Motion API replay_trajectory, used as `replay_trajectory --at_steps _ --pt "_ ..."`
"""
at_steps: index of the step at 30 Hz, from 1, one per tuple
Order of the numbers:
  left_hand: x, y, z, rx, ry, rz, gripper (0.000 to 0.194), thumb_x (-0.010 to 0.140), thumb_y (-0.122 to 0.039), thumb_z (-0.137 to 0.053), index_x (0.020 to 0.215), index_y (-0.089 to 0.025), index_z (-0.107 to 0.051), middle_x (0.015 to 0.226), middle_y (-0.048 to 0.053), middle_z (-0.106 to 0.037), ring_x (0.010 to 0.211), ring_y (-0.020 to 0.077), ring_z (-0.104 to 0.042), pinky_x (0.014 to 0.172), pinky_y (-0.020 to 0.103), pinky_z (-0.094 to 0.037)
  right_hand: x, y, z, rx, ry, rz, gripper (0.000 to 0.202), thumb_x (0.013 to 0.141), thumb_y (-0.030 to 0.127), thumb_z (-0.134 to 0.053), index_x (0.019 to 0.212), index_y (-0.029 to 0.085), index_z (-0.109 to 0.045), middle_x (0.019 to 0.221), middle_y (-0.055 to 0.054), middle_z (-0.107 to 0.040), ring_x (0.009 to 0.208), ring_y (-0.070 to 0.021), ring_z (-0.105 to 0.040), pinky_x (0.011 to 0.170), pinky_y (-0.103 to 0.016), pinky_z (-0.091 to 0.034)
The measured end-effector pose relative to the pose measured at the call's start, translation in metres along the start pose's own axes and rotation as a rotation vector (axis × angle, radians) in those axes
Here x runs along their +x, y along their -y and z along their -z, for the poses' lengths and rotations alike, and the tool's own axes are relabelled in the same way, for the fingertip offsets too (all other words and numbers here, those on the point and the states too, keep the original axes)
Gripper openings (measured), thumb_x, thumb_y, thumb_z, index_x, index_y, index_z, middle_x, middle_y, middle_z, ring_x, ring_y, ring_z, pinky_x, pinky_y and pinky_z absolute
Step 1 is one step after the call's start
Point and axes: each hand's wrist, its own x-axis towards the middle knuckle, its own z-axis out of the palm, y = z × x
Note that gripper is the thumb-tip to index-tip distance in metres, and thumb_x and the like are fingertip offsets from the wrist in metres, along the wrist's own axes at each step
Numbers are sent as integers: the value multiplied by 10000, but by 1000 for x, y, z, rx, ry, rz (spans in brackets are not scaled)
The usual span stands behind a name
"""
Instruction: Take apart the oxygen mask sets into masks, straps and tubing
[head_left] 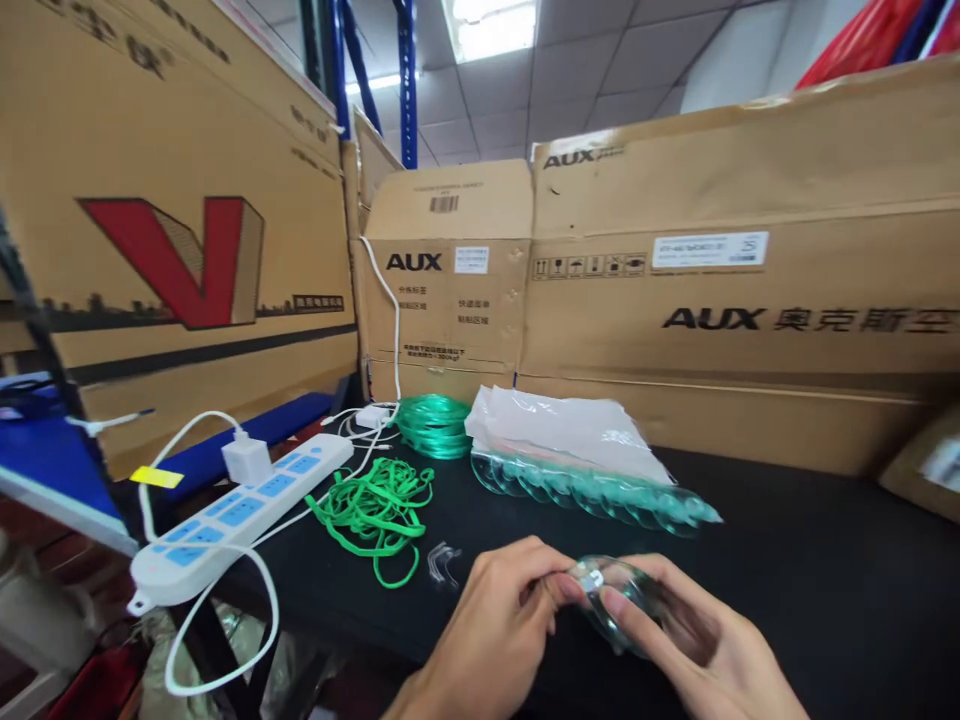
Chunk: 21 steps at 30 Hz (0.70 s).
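Note:
Near the front of the black table, both hands hold a clear, green-tinted plastic oxygen mask (602,618). My left hand (501,618) pinches its left edge between thumb and forefinger, close to a small shiny whitish piece (592,577) on the mask. My right hand (701,630) wraps round the other side, thumb pressed on the front and fingers partly hidden behind it. Just left of my left hand lie a few thin clear curved strips (444,563). Farther left is a tangled heap of green elastic cord (379,505).
Behind the hands lies a row of nested clear green masks (577,488) beside white plastic bags (559,425). A coil of green tubing (433,425) sits to their left. The white power strip (240,515) with looping cables lines the left edge. Cardboard panels (450,330) wall the back.

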Motion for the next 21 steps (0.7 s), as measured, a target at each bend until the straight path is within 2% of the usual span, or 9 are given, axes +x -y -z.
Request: replay_trajectory --at_steps 3,8,11,16,21 --pt "-1 0 -1 11 11 14 271 1022 -251 -540 834 -159 -713 739 -24 -553 658 102 -513 620 205 -364 -4 5 -1 57 29 -41 259 836 459 -768 988 251 -736 966 -32 -720 895 -223 -638 803 -264 -524" --pt "-2 -2 0 19 36 2 281 1034 -299 -530 851 -166 -697 757 -20 -549 651 105 -515 624 215 -369 -6 6 1 73 87 -64 302 900 529 -678 978 242 -734 883 -21 -665 870 -216 -611 788 -278 -479" --pt "-2 -2 0 24 48 -1 308 1047 -333 -498 850 -167 -666 767 -15 -541 646 109 -509 621 223 -370 -4 4 2 92 135 -58 332 889 560 -677 958 239 -726 886 -20 -651 868 -217 -606 776 -286 -468" --pt "-2 -1 -2 75 21 -44 324 1055 -336 -483 825 -173 -642 730 -19 -531 642 117 -492 622 231 -351 -5 7 0 99 102 -58 323 907 548 -663 988 241 -717 919 -22 -656 904 -217 -599 813 -294 -462" --pt "-3 -1 -3 103 -16 -103 265 1041 -256 -516 827 -179 -652 796 -1 -600 711 130 -511 659 230 -351 -6 5 -5 131 62 -57 307 892 541 -687 957 241 -692 897 -12 -640 854 -195 -562 801 -292 -470"
